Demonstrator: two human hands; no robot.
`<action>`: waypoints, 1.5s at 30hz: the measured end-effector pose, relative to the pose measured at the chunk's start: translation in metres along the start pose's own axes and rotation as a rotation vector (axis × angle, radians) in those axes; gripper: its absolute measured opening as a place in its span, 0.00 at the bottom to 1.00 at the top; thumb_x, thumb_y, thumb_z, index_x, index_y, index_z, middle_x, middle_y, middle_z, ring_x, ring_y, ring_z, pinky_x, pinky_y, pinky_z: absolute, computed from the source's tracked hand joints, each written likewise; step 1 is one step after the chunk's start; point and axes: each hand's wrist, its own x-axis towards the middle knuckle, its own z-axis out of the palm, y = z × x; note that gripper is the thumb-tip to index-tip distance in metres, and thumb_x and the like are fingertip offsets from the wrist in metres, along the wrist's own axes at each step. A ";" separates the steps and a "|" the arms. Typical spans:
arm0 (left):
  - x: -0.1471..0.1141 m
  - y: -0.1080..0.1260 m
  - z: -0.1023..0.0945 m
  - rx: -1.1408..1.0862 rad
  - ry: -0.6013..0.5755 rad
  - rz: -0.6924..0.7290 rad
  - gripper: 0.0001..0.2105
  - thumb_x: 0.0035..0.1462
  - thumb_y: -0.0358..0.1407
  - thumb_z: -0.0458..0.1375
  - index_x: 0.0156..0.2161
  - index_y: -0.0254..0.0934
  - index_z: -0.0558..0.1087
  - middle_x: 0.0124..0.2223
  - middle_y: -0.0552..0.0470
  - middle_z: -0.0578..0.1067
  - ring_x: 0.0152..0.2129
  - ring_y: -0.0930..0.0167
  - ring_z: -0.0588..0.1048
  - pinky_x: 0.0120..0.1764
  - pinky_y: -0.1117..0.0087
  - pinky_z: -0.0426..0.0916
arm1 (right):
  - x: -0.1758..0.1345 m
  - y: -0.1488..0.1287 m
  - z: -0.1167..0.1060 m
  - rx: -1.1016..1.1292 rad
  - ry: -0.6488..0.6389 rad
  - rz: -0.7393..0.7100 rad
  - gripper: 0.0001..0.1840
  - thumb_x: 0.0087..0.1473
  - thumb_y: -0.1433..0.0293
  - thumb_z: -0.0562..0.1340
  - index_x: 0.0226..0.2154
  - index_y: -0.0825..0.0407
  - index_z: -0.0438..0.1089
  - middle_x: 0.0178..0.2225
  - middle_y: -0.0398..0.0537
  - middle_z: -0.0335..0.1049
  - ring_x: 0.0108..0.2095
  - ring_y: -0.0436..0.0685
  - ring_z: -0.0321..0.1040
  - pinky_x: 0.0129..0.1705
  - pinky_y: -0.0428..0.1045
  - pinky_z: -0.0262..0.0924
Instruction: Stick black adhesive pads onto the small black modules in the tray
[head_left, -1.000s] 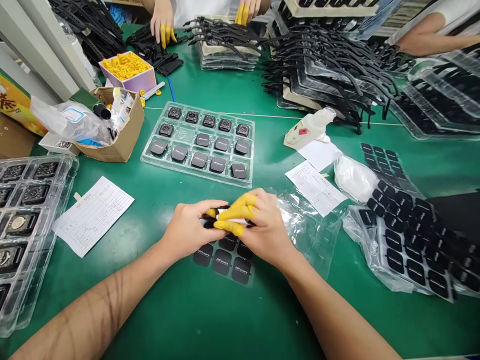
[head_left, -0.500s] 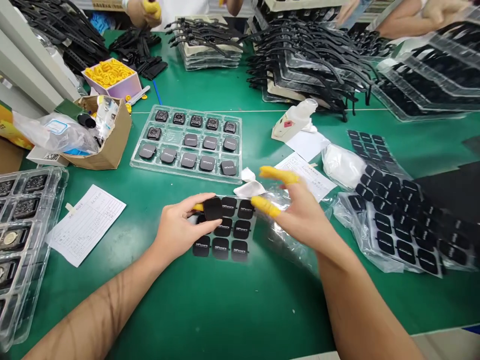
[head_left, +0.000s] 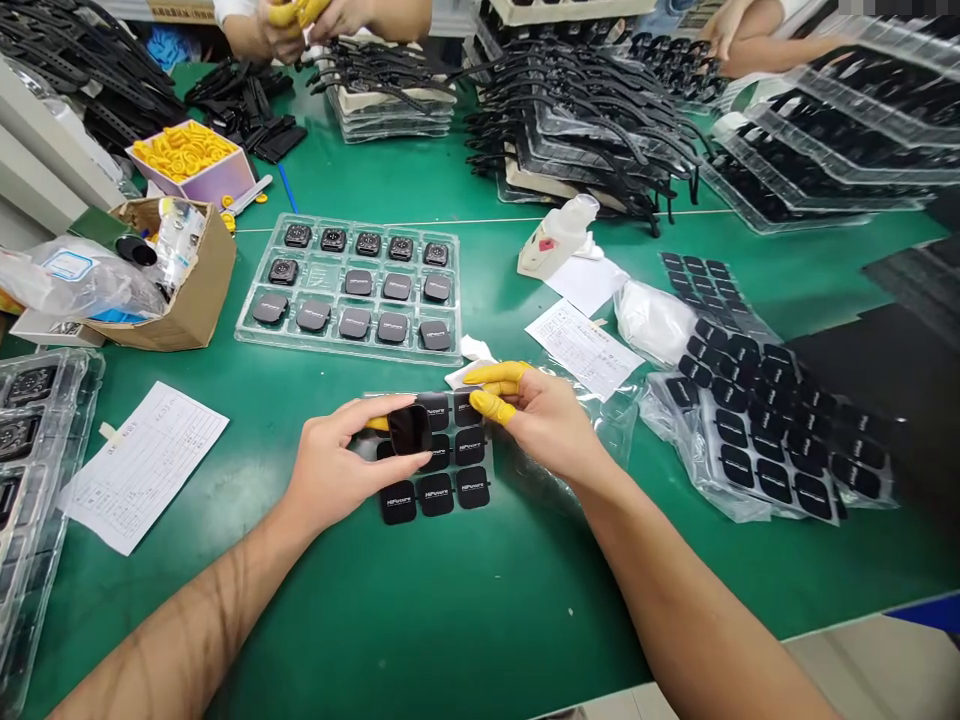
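Note:
My left hand grips a black watch body by its edges between thumb and fingers, its dark glossy face showing. It is held over the left side of a clear sheet of black square stickers lettered HiFuture. My right hand, with yellow finger cots on thumb and index finger, is over the sheet's top right sticker. A narrow gap shows between its two fingertips. Behind both hands lies a clear tray of watch bodies, several covered with lettered squares, with one vacant pocket. A white cloth lies beside the tray.
At left stand a cardboard box, a box of yellow finger cots and another watch tray. More sticker sheets lie at right, near a white bottle. Stacked strap trays and a co-worker's hands are behind.
My right hand has come left and down to the sheet's top right sticker, its fingers closer together. The watch body has tilted slightly in my left hand. The view has shifted to the right.

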 end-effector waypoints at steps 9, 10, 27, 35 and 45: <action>0.002 -0.001 0.004 -0.161 0.017 -0.241 0.27 0.47 0.38 0.75 0.54 0.41 0.80 0.45 0.50 0.85 0.42 0.63 0.84 0.50 0.63 0.81 | -0.001 -0.010 -0.020 0.235 0.111 -0.225 0.22 0.41 0.53 0.79 0.23 0.46 0.70 0.35 0.43 0.73 0.35 0.54 0.71 0.37 0.52 0.68; 0.002 -0.001 0.004 -0.135 0.005 -0.228 0.26 0.47 0.37 0.74 0.54 0.41 0.80 0.45 0.51 0.85 0.42 0.64 0.84 0.51 0.64 0.81 | -0.003 -0.014 -0.023 0.343 0.082 -0.207 0.24 0.37 0.53 0.80 0.21 0.46 0.69 0.29 0.41 0.69 0.30 0.52 0.68 0.32 0.50 0.66; 0.000 -0.005 0.005 0.168 -0.118 0.013 0.22 0.50 0.35 0.72 0.52 0.42 0.80 0.47 0.56 0.85 0.40 0.70 0.84 0.49 0.72 0.77 | -0.022 -0.021 0.048 0.325 0.061 0.306 0.24 0.26 0.58 0.83 0.28 0.48 0.80 0.29 0.43 0.77 0.29 0.51 0.71 0.33 0.47 0.70; -0.001 -0.005 0.006 0.177 -0.110 0.025 0.21 0.50 0.34 0.72 0.51 0.43 0.80 0.46 0.57 0.85 0.39 0.71 0.83 0.47 0.74 0.77 | -0.024 -0.019 0.052 0.338 0.093 0.311 0.24 0.26 0.60 0.84 0.28 0.48 0.80 0.30 0.43 0.77 0.29 0.50 0.71 0.34 0.47 0.70; -0.001 -0.005 0.005 0.172 -0.112 0.022 0.21 0.50 0.35 0.72 0.51 0.42 0.80 0.46 0.57 0.85 0.39 0.71 0.83 0.46 0.74 0.76 | -0.024 -0.018 0.054 0.323 0.096 0.305 0.25 0.26 0.59 0.84 0.28 0.49 0.79 0.31 0.44 0.77 0.31 0.52 0.72 0.36 0.48 0.71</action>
